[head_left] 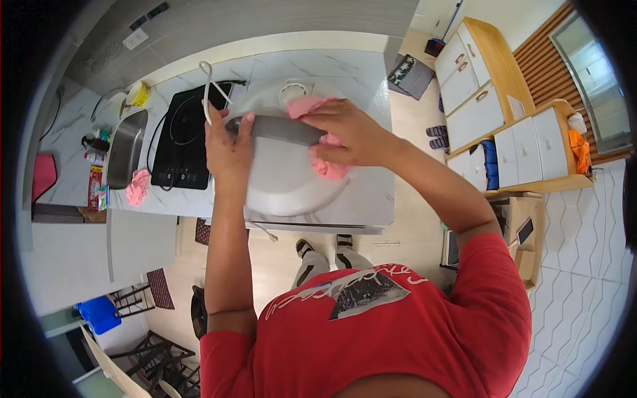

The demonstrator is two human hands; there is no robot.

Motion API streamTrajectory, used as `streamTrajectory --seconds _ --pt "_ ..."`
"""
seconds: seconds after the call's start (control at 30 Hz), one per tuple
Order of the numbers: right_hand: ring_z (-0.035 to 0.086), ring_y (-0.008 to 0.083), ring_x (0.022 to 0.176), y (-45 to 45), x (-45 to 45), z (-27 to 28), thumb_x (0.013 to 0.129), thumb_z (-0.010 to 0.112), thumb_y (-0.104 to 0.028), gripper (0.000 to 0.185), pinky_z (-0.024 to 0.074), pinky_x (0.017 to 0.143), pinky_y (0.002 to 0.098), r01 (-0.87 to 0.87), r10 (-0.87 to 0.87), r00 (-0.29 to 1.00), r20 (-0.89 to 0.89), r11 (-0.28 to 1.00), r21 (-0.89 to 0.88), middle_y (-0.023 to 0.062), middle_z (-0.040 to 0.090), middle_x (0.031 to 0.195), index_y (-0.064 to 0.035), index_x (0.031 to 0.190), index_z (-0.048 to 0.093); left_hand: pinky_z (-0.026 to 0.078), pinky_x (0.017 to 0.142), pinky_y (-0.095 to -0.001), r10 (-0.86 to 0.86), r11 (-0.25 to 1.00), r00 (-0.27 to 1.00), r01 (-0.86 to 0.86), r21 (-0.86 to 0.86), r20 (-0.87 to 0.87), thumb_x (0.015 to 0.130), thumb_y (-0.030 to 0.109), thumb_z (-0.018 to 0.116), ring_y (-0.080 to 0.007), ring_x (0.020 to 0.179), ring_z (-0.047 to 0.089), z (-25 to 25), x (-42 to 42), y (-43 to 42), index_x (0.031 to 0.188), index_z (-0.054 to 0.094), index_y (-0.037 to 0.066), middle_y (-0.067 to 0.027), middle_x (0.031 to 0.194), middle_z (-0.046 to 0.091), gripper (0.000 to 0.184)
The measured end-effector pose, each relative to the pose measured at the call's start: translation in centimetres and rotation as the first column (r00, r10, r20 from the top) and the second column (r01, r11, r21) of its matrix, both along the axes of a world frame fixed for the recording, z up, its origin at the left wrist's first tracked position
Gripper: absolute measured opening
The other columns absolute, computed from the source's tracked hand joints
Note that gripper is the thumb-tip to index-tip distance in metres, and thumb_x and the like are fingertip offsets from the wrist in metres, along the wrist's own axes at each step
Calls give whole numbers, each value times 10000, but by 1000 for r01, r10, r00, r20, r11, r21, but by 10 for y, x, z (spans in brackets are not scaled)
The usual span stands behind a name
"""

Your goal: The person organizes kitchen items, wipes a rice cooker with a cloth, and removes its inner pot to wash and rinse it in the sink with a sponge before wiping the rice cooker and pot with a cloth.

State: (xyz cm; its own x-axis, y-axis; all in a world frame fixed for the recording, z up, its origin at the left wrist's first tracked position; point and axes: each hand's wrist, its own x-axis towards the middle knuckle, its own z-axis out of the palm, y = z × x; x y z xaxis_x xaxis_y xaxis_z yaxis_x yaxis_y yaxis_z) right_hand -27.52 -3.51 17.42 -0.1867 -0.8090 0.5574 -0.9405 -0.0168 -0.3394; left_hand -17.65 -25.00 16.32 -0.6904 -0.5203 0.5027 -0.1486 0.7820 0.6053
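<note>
A large white rounded appliance [292, 179], which looks like a rice cooker, stands on the marbled counter. Across its top runs a grey handle [279, 130], with a round white vent [295, 91] behind it. My left hand [229, 146] grips the handle's left end between thumb and fingers. A looped white cord [208, 83] rises beside those fingers; whether they hold it too is unclear. My right hand [348, 136] is closed on a pink cloth [330, 166], pressed around the handle's right part. Some of the cloth is hidden under the fingers.
Left of the appliance lies a black induction cooktop [179, 142] with a dark cable. Beyond it are a steel sink [126, 152], another pink cloth [138, 188] and a yellow container [138, 95]. The counter's front edge [312, 229] faces my body. White drawers [478, 109] stand at right.
</note>
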Motion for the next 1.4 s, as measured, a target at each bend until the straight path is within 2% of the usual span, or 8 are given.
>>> streamTrajectory --seconds 0.27,0.57,0.77,0.9,1.1,1.2,1.3,1.4 --pt "505 317 1004 21 93 -31 741 650 -234 401 401 859 416 306 -296 952 81 930 -204 171 541 1134 5 1050 561 447 801 -335 -177 984 981 174 43 76 795 443 630 -272 922 578 -2 2 -26 1327 354 12 -118 965 614 738" --pt "463 377 1099 -119 119 20 741 645 -351 751 403 879 477 414 -564 818 117 717 560 258 453 1183 139 1228 350 331 954 -345 -573 802 815 538 260 81 928 314 444 -283 1002 519 -6 3 -72 1404 240 88 -106 1044 625 565" --pt "555 246 1021 -78 174 -8 704 674 -223 464 463 829 405 311 -274 941 -196 931 190 104 590 1063 -48 1122 572 358 932 -373 -658 750 743 661 -16 -126 829 129 580 -275 1024 523 -39 -4 -84 1415 188 66 -102 1110 596 708" --pt "594 254 911 -44 172 -18 685 652 -101 194 469 765 412 643 -651 759 1 751 -150 83 627 947 -71 877 650 373 930 -350 -604 787 768 617 -7 -212 814 106 608 -280 1028 522 -50 4 -63 1424 145 69 -104 1114 590 766" --pt "521 263 623 -127 226 -58 768 649 -130 160 415 569 348 371 -307 915 261 894 -251 117 557 696 -30 661 584 414 873 -328 -378 620 804 588 520 -459 873 91 506 -263 1000 515 -58 20 -56 1422 151 77 -105 1195 524 654" --pt "491 158 547 -140 236 -80 907 381 -523 521 413 522 300 66 -151 -351 924 980 186 37 538 608 -72 1021 616 468 804 -335 -133 254 777 626 737 -615 905 73 438 -234 967 534 -13 54 -83 1423 163 119 -99 1226 486 588" --pt "492 155 604 -176 234 -106 880 368 -578 561 427 600 323 56 382 -770 511 838 -542 54 531 688 -145 1208 507 489 606 -262 112 71 787 603 795 -607 890 41 418 -146 779 533 22 119 -121 1392 221 125 -78 1163 504 545" --pt "508 160 670 -224 211 -81 896 399 -507 489 434 661 342 208 541 -746 389 744 -636 64 533 802 -176 1251 458 327 427 -165 241 -29 756 632 775 -608 874 12 387 -75 585 389 10 185 -181 1342 272 115 -50 974 518 493"
